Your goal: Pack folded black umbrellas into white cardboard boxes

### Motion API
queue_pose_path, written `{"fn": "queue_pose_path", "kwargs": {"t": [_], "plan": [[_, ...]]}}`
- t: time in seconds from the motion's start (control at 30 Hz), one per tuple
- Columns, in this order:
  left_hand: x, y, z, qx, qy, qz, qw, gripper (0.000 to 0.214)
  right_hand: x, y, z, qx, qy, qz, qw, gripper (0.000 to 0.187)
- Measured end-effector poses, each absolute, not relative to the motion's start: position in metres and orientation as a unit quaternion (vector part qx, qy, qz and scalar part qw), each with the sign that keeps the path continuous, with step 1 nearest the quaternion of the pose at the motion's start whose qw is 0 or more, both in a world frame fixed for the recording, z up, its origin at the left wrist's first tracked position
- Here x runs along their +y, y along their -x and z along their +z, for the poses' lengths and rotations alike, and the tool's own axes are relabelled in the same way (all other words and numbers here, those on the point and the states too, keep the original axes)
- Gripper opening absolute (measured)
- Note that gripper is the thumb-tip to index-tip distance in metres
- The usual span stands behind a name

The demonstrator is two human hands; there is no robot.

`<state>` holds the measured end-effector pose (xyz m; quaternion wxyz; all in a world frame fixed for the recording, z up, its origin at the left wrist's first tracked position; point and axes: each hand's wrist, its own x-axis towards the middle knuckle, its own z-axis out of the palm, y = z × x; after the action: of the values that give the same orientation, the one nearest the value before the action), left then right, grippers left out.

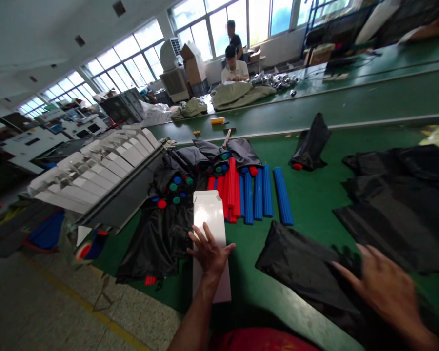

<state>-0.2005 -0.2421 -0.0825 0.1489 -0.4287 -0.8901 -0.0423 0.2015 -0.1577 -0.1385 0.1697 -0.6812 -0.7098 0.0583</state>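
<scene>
My left hand [209, 251] lies flat with fingers spread on a long white flat box [209, 214] on the green table [314, 204]. My right hand [382, 287] hovers with fingers spread over a black fabric bag [300, 270] at the near right; it holds nothing. Just beyond the white box lie blue foam tubes [267, 192] and red foam tubes [232, 190] side by side. Left of the box is a heap of black bags [161, 229] with red, blue and green end caps showing.
A stack of folded white boxes [102, 170] leans at the table's left end. More black bags [398, 204] cover the right side. One black bag with a red cap [309, 144] lies farther back. Two people [234, 63] work at the far end beside olive fabric [237, 93].
</scene>
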Motion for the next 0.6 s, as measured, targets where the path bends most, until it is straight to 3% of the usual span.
{"fn": "queue_pose_path", "kwargs": {"t": [0.07,0.17,0.47,0.6], "plan": [[-0.233,0.193,-0.078,-0.895,0.425,-0.037,0.13,0.109,-0.153,-0.172,-0.142,-0.789,0.607,0.045,0.088,0.076],[-0.237,0.194,-0.069,-0.893,0.436,-0.031,0.111,0.101,-0.15,-0.144,-0.144,-0.807,0.59,0.034,0.012,0.072],[-0.369,0.231,-0.065,-0.697,0.716,0.036,-0.008,0.088,-0.147,-0.151,-0.126,-0.77,0.631,0.046,-0.08,0.059],[-0.382,0.221,-0.072,-0.649,0.757,0.051,-0.054,0.088,-0.142,-0.155,-0.128,-0.771,0.626,0.078,-0.086,0.06]]}}
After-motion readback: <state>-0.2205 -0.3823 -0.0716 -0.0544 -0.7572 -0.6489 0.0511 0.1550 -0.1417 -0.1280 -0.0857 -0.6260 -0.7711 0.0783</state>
